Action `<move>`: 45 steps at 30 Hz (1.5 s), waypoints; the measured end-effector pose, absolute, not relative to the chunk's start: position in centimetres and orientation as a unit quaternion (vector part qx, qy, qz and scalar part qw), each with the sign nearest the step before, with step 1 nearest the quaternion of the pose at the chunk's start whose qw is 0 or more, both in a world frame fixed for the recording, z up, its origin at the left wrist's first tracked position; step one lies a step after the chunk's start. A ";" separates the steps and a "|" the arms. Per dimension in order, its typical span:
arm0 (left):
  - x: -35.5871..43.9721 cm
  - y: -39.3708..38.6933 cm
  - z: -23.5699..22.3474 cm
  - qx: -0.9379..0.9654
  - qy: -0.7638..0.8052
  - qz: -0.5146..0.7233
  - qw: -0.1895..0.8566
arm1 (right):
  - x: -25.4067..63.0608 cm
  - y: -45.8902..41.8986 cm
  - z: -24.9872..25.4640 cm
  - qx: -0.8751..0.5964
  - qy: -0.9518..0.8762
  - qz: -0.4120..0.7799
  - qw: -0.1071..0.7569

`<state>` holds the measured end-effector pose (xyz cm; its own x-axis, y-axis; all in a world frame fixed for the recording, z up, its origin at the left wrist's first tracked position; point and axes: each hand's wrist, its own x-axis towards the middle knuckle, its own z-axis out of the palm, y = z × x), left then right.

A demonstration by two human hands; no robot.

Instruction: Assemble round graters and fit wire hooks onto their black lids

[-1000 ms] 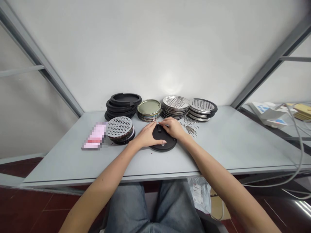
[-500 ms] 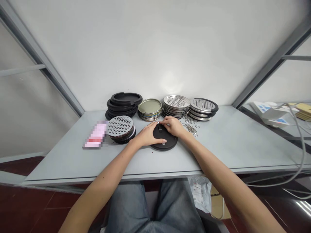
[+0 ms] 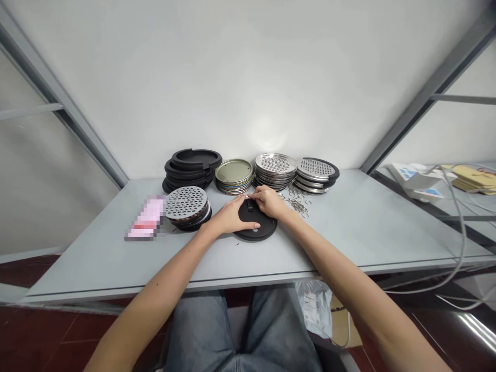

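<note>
A black disc (image 3: 265, 223) lies under the flat, open left hand (image 3: 232, 218). The right hand (image 3: 269, 202) pinches a small metal piece (image 3: 248, 197) at the disc's rim.

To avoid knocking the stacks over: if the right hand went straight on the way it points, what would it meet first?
The right hand rests on a black round disc; past its rim, the first thing in line looks like the stack of gold-faced metal discs, though depth is unclear here.
</note>
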<state>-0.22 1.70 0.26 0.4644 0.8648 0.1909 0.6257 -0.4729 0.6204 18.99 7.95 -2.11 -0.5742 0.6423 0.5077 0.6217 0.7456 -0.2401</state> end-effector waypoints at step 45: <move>0.0 2.5 -0.6 0.795 0.463 0.246 0.306 | 18.8 6.9 -1.7 -0.426 -0.858 0.040 0.284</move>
